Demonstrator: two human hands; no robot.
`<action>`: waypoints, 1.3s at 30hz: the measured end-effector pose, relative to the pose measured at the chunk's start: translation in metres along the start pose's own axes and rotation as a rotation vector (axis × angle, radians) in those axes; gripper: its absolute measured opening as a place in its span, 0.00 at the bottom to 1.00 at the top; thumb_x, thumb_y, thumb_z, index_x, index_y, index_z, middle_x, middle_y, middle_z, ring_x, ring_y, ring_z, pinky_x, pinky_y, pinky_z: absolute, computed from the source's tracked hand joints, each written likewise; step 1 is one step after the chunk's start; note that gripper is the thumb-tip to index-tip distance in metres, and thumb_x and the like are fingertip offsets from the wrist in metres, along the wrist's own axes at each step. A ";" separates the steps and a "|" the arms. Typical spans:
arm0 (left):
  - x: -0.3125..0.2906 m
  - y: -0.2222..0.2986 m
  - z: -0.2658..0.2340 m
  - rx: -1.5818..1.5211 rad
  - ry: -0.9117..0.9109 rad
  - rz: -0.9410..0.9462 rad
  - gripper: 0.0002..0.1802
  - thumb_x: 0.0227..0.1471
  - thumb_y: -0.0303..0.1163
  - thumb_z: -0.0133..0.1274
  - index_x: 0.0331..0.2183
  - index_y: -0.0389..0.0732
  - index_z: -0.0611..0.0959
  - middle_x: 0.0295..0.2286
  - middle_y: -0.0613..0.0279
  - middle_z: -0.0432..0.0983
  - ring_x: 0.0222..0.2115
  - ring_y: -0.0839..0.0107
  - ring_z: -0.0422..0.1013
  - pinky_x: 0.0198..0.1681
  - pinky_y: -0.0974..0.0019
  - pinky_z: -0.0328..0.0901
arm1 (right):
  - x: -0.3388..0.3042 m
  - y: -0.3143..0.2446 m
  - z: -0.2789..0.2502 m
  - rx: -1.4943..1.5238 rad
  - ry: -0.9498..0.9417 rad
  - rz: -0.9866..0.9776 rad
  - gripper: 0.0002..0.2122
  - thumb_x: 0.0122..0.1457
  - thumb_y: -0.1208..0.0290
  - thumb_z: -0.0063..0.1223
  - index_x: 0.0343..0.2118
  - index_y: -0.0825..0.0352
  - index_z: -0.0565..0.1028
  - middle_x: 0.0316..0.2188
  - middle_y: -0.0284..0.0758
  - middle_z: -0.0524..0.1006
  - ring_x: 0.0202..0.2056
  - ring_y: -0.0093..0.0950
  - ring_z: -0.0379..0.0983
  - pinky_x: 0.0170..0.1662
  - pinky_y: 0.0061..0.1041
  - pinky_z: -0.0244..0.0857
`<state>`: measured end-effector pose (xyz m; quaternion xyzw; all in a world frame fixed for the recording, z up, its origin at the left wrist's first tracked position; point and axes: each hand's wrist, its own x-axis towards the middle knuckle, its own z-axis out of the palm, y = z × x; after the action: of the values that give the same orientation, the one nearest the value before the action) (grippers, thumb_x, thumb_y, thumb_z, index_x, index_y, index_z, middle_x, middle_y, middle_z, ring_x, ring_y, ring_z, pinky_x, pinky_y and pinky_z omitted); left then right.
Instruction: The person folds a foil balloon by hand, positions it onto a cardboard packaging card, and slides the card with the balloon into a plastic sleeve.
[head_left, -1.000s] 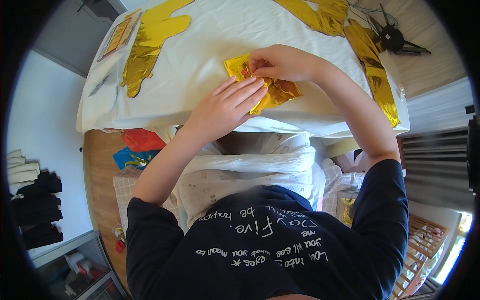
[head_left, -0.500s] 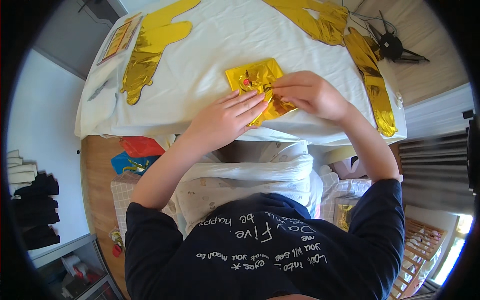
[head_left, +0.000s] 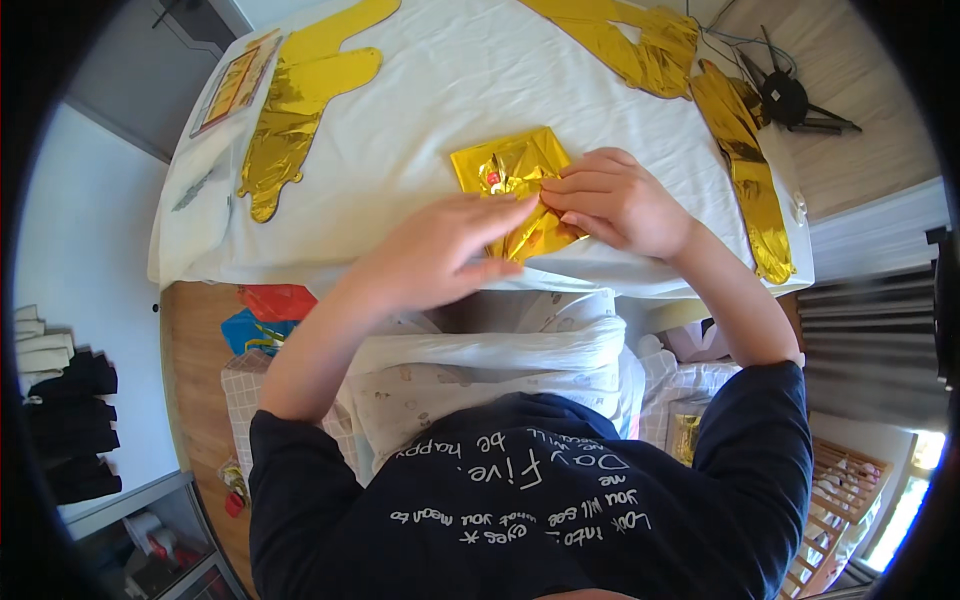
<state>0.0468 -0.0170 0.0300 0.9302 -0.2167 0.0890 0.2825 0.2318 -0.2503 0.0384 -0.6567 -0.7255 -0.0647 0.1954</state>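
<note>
A folded gold foil balloon (head_left: 522,156) lies near the table's front edge, creased, with a small red spot on its upper left part. My right hand (head_left: 628,208) is closed on its right side, the fingertips pressed together on the foil. My left hand (head_left: 432,245) is raised a little over the left lower part, slightly blurred. Its fingers are stretched out flat and the thumb stands apart. The fingertips reach close to those of my right hand; whether they touch the foil I cannot tell.
On the white-covered table (head_left: 430,100) flat gold foil balloons lie at the far left (head_left: 300,105), far middle (head_left: 640,55) and right (head_left: 745,170). A flat clear packet (head_left: 235,88) lies far left. Beyond the right edge stands a black router-like device (head_left: 785,97) with cables.
My left hand has lifted off the foil and shifted slightly left, its thumb now apart. My right hand has moved slightly nearer to me, its fingertips still on the foil.
</note>
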 end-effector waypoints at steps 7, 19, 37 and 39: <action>0.046 -0.018 -0.001 0.318 0.161 0.113 0.31 0.62 0.41 0.55 0.63 0.44 0.71 0.59 0.50 0.70 0.58 0.54 0.67 0.65 0.54 0.58 | 0.000 -0.003 0.000 -0.044 0.019 0.011 0.12 0.58 0.71 0.61 0.45 0.64 0.82 0.45 0.31 0.82 0.50 0.33 0.75 0.59 0.37 0.60; 0.041 -0.030 0.030 0.427 -0.075 -0.018 0.34 0.69 0.48 0.40 0.67 0.36 0.61 0.67 0.49 0.56 0.69 0.54 0.48 0.71 0.53 0.45 | 0.007 -0.004 0.006 0.135 0.049 0.148 0.06 0.58 0.74 0.59 0.37 0.66 0.83 0.33 0.35 0.82 0.38 0.35 0.75 0.47 0.35 0.67; 0.042 -0.031 0.020 0.198 -0.129 -0.093 0.43 0.62 0.50 0.50 0.69 0.40 0.57 0.69 0.52 0.51 0.71 0.58 0.44 0.73 0.59 0.41 | -0.001 -0.057 0.015 0.081 0.180 0.191 0.13 0.45 0.70 0.74 0.32 0.65 0.79 0.32 0.36 0.79 0.36 0.38 0.76 0.40 0.34 0.71; 0.042 -0.034 0.020 0.189 -0.128 -0.088 0.42 0.62 0.48 0.49 0.69 0.40 0.57 0.69 0.53 0.51 0.71 0.58 0.44 0.73 0.59 0.41 | 0.002 -0.060 0.013 0.065 0.183 0.184 0.13 0.45 0.70 0.73 0.33 0.65 0.80 0.33 0.35 0.79 0.36 0.38 0.76 0.40 0.34 0.71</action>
<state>0.1005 -0.0183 0.0089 0.9651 -0.1840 0.0370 0.1829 0.1707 -0.2512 0.0368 -0.7051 -0.6432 -0.0824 0.2870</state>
